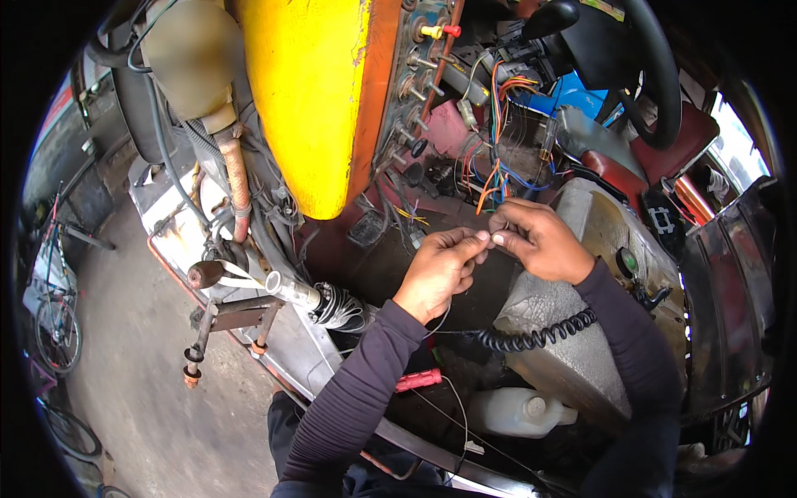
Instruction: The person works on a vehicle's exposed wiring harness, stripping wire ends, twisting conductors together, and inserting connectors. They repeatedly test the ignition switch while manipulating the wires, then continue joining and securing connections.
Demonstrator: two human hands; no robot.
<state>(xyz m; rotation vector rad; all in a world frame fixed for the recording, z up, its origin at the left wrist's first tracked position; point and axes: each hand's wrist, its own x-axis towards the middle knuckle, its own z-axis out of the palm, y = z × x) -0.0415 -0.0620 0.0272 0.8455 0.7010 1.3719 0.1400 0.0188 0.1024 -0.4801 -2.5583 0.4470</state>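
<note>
Now a thin wire (491, 238) is pinched between the closed fingertips of the left hand (440, 270) and right hand (540, 241), its short visible length held level, left to right, below the tangled wiring (498, 158).

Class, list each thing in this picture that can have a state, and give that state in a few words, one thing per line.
left hand: fingertips pinched on a thin wire
right hand: fingertips pinched on the same thin wire
thin wire: held between both hands
coiled black cord: lying slack, draped under the right forearm
loose coloured wires: tangled, hanging exposed
white plastic bottle: lying on its side, capped
red-handled tool: lying unused
yellow panel: paint chipped
</note>
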